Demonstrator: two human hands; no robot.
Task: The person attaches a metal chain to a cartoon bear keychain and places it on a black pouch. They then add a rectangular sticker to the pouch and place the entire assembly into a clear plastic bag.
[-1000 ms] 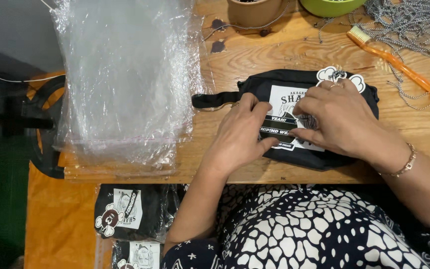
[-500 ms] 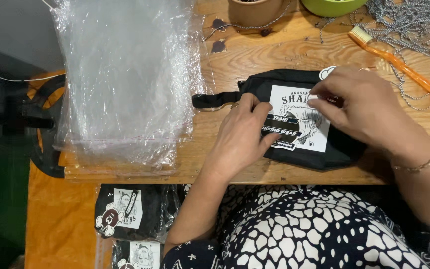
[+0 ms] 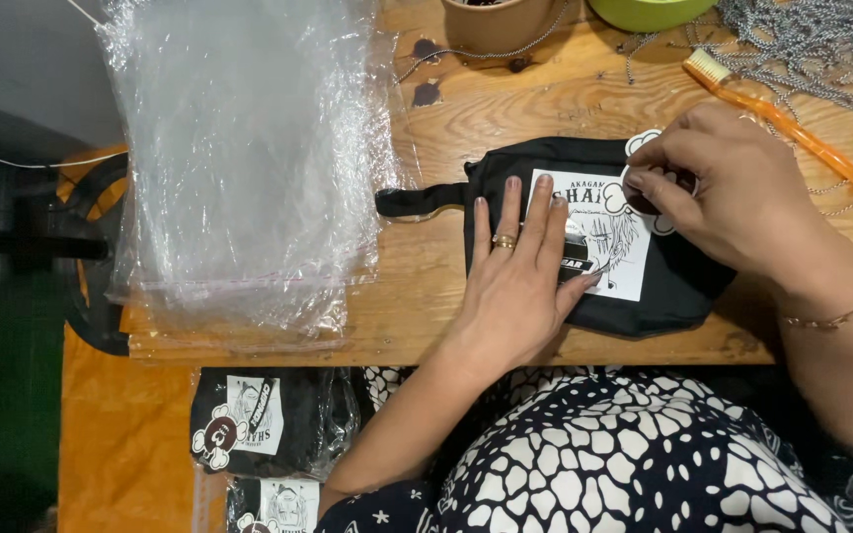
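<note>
A black fabric pouch (image 3: 678,296) with a white printed panel and a short strap lies on the wooden table (image 3: 426,286). My left hand (image 3: 520,271) rests flat on its left half, fingers spread, a ring on one finger. At the pouch's upper right corner, my right hand (image 3: 733,197) pinches a white and brown cartoon-shaped tag (image 3: 644,192). A bangle circles my right wrist.
A stack of clear plastic bags (image 3: 249,158) covers the table's left part. Behind the pouch lie an orange toothbrush (image 3: 782,114), a heap of metal chains (image 3: 812,44), a brown cup (image 3: 496,22) and a green bowl (image 3: 649,10). Bagged black pouches (image 3: 269,424) sit below the table edge.
My right hand has moved from the middle of the pouch up to its upper right corner and taken hold of the tag. My left hand has flattened on the pouch.
</note>
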